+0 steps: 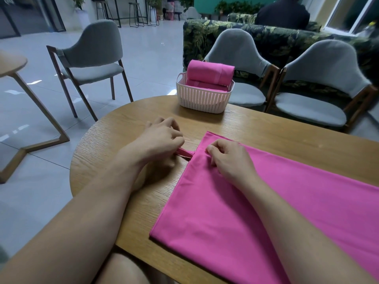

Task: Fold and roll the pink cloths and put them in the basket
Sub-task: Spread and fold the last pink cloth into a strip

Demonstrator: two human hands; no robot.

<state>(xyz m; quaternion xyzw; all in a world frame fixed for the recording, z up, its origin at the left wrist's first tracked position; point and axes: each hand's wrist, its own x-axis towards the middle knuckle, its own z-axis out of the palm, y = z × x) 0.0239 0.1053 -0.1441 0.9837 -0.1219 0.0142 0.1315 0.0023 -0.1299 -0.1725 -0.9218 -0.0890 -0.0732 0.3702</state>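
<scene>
The cloth (256,201) stretches rightward along the table (266,121). At its left end the left hand (162,138) pinches the strap (184,153), and the right hand (229,158) pinches the hem.

A wooden table (266,128) with a rounded end carries a white slatted basket (203,99) close to its far edge. On the near side of the basket and somewhat to its right, a pink cloth (235,212) lies flat, running off to the right. A short pink strap (185,153) juts from the cloth's left edge onto the bare wood, also on the basket's near side.
</scene>
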